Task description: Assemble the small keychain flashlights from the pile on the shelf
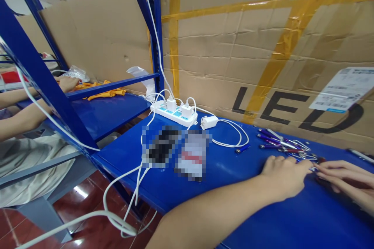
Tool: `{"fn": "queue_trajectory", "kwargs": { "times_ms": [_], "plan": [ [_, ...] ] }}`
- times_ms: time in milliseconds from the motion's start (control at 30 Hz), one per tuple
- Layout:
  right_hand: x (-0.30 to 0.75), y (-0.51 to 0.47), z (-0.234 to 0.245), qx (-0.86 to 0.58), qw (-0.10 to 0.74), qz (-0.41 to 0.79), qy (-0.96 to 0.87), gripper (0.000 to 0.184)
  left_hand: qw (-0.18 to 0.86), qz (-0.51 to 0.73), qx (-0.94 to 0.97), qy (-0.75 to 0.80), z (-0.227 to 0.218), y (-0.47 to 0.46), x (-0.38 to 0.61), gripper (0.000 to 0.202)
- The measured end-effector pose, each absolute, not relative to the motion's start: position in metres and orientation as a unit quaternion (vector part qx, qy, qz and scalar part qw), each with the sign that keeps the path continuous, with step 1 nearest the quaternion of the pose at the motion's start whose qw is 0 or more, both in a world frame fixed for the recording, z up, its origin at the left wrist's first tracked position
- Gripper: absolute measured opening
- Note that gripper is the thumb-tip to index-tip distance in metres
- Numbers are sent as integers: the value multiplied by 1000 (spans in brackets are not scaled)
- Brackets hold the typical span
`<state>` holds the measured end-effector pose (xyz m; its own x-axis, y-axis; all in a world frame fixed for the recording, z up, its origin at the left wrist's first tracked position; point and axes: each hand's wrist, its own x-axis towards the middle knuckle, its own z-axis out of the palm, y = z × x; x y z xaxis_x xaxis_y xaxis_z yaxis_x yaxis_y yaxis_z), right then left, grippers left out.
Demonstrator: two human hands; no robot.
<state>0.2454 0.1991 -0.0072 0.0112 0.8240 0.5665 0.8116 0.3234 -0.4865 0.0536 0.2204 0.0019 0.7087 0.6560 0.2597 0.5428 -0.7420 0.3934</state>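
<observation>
- Left hand (284, 177) and right hand (347, 175), fingers mostly closed, both pinch one small, shiny, purple-and-silver piece (313, 169) where their fingertips meet, low over the smooth blue tabletop (230, 167).
- Just beyond the left hand: a loose heap of slender purple metallic sticks (270, 140) with silver fittings.
- Left of the heap: one short, shiny blue cylinder (243, 149).
- Farther left: a white plastic power strip (174, 113) with plugs in it.
- Behind: a brown cardboard sheet (210, 62).
</observation>
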Motion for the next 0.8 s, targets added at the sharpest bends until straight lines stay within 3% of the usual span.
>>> {"fn": "queue_trajectory", "kwargs": {
  "times_ms": [300, 633, 800],
  "plan": [
    [234, 182, 16, -432, 412, 110, -795, 22, 152, 194, 927, 283, 5, 220, 49, 21],
    [244, 184, 14, -365, 401, 106, -833, 18, 188, 194, 935, 228, 11, 217, 47, 18],
    [247, 181, 9, -379, 385, 151, -828, 20, 156, 149, 947, 237, 16, 210, 50, 19]
  ]
}}
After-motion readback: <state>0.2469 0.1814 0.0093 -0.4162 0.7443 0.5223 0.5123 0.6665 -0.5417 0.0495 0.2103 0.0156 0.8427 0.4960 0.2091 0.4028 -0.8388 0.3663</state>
